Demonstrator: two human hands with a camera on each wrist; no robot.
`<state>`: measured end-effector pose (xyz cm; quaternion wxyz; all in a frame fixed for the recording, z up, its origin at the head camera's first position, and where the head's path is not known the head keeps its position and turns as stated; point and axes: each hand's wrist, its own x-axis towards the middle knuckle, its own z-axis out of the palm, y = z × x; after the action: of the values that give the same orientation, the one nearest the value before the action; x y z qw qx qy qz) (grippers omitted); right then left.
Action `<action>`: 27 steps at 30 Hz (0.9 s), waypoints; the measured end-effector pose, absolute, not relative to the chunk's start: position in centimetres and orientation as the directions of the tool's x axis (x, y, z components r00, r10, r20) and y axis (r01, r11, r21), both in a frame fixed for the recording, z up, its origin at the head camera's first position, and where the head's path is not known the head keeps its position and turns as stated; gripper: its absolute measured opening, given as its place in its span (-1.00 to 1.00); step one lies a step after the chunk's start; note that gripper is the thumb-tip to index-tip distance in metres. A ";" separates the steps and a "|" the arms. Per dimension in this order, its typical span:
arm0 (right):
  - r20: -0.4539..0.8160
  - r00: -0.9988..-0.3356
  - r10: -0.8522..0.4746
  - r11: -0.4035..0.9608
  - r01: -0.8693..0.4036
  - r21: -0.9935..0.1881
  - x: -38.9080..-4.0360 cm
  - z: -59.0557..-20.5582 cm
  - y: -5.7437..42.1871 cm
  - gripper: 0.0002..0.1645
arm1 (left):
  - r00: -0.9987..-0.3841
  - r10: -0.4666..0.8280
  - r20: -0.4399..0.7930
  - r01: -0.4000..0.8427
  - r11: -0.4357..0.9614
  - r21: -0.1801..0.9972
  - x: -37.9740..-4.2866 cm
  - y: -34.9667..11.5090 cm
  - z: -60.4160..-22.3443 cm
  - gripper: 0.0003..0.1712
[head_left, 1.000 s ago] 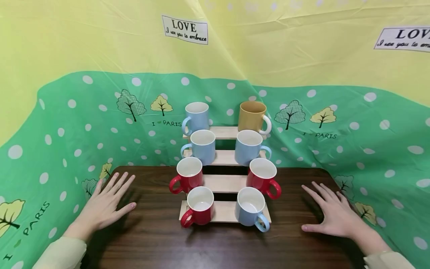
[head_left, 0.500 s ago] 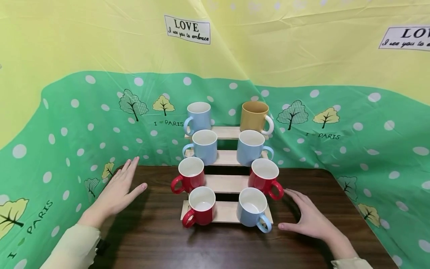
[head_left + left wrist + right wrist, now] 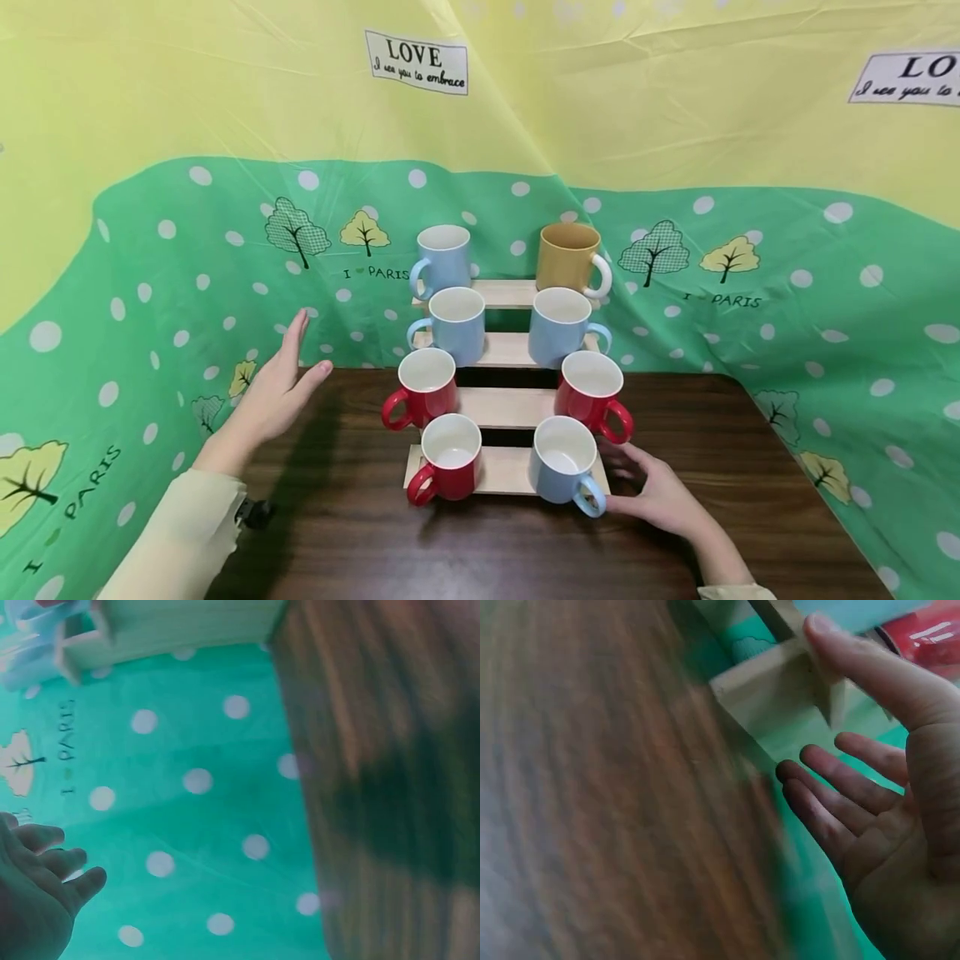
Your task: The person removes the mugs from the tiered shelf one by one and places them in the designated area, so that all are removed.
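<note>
While holding right hand (image 3: 658, 498), nearer, empty, loosely spread, at four o'clock from front blue mug (image 3: 552, 471), upright on wooden rack (image 3: 507, 471), holding left hand (image 3: 277, 395), empty, uncurled, at nine o'clock.

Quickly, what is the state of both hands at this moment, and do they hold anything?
Left hand: open, holding nothing.
Right hand: open, holding nothing, beside the blue mug on the lowest shelf; contact cannot be told.

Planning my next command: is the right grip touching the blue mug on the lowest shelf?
Cannot tell. In the head view, the right grip has its thumb beside the blue mug, at the handle, with neither gap nor contact plain.
</note>
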<state>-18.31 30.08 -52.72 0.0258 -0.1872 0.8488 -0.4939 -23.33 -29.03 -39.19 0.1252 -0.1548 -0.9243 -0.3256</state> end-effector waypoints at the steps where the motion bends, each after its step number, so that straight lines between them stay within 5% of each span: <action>1: 0.148 -0.920 -0.363 0.395 -0.296 -0.870 -18.4 -53.0 30.0 -0.07 | -0.919 0.199 0.339 0.371 0.724 0.582 -23.5 -28.8 -38.7 0.01; 6: 0.164 -0.896 -0.412 0.183 -0.257 -0.949 -18.5 -54.0 29.5 -0.21 | -0.927 0.156 0.341 0.367 0.562 0.741 -24.0 -27.5 -36.5 -0.06; 13: 0.157 -0.902 -0.403 0.078 -0.204 -0.976 -18.3 -54.7 29.6 -0.15 | -0.906 0.146 0.398 0.424 0.345 0.838 -25.4 -25.0 -34.3 -0.12; 27: 0.121 -0.909 -0.399 -0.017 -0.125 -0.992 -18.2 -55.5 29.9 -0.14 | -0.887 0.163 0.433 0.463 0.317 0.828 -31.4 -19.4 -30.8 0.08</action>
<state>-18.18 29.87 -55.49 0.0997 -0.1887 0.6941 -0.6875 -31.41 -19.40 -30.84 0.1361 -0.1955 -0.8001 -0.5506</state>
